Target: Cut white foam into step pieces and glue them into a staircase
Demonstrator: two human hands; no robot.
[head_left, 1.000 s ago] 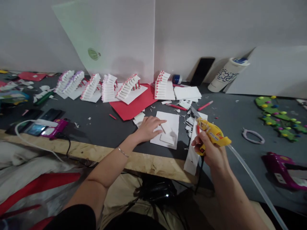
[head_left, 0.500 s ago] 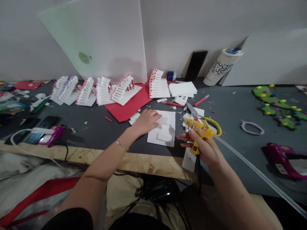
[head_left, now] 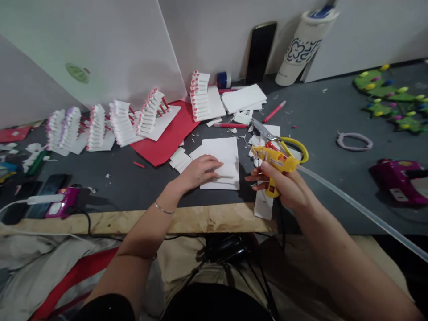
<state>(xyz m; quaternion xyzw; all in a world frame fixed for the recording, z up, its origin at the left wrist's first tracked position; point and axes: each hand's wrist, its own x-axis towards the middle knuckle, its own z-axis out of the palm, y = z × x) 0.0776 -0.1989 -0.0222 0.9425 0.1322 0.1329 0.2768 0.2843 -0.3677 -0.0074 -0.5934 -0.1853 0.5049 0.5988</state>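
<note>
A: So, L hand [head_left: 200, 171]?
B: Part-curled, thumb and fingers pinching white pc. [head_left: 228, 171] over card [head_left: 220, 147].
A: R hand [head_left: 283, 182]?
B: Loosely wrapped round glue gun [head_left: 273, 157], nr. scissors [head_left: 263, 129], R of card.

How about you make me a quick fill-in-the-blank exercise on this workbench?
1. The right hand holds a ____ with a long clear stick at its back.
2. The left hand has its fingertips at a small flat piece coloured ____.
3. The large sheet under a stair-shaped model is ____.
4. In this view, the leaning phone is to the ____ of the tumbler.

Missing words: glue gun; white; red; left.
</note>
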